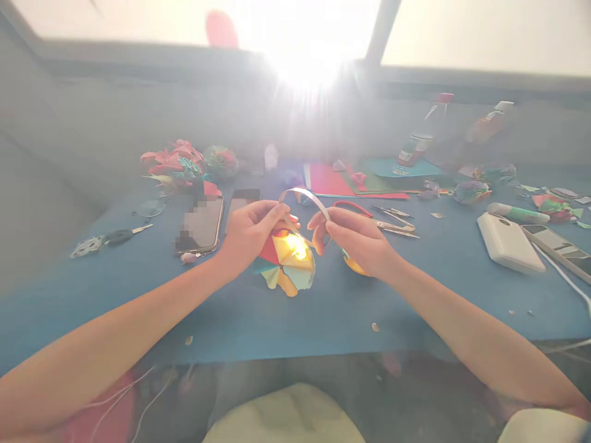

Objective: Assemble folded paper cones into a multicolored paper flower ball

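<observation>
A thin pale strip [310, 195], which looks like paper or tape, bows upward in an arch between my two hands. My left hand [256, 234] pinches one end of it between thumb and fingers. The other side is gripped by the thumb and fingers of my right hand [353, 237]. Just below lies a multicoloured paper flower [295, 277] with red, yellow, orange and pale blue petals, brightly sunlit. A yellow paper piece [354, 263] is partly hidden under my right hand. Red-handled scissors [396, 229] rest beyond that hand.
At left are a phone [203, 224] and a small cutter-like tool [119, 237]. Crumpled paper flowers [173, 160] and coloured sheets [332, 179] lie at the back. A bottle [415, 147], white power bank [510, 243] and glue stick [517, 213] occupy the right. Strong sun glare washes out the back.
</observation>
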`<state>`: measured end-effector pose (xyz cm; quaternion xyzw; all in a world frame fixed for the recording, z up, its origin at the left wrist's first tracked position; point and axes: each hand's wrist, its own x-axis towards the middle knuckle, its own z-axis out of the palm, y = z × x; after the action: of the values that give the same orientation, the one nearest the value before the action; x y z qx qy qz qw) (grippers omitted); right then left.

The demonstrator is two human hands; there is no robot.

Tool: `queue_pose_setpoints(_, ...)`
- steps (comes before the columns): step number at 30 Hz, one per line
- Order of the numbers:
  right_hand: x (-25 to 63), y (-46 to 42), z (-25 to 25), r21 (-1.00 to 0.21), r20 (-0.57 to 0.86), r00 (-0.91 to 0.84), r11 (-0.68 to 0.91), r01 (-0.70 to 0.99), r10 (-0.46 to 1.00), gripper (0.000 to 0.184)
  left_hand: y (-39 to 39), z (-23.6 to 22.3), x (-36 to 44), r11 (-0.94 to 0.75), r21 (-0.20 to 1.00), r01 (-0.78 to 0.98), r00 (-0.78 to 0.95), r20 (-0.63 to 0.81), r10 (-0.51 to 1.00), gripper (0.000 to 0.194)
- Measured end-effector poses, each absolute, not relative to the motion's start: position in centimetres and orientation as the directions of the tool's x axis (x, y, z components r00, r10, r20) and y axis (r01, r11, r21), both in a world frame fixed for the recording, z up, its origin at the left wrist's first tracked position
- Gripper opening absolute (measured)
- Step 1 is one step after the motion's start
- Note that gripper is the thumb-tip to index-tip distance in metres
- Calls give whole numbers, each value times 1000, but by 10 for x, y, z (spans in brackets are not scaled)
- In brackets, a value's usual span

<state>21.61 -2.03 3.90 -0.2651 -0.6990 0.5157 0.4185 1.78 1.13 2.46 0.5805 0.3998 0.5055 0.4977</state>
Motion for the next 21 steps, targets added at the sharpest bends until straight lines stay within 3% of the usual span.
queue_pose_setpoints(14,212,-21,45,-945,262,-482,324,49,836,31,11,23,17,-288,958,1,207,282,937,29)
queue_pose_setpoints(21,212,-22,46,-947,204,-472,294,126,858,35,9,24,13,-452,869,201,162,426,890,26)
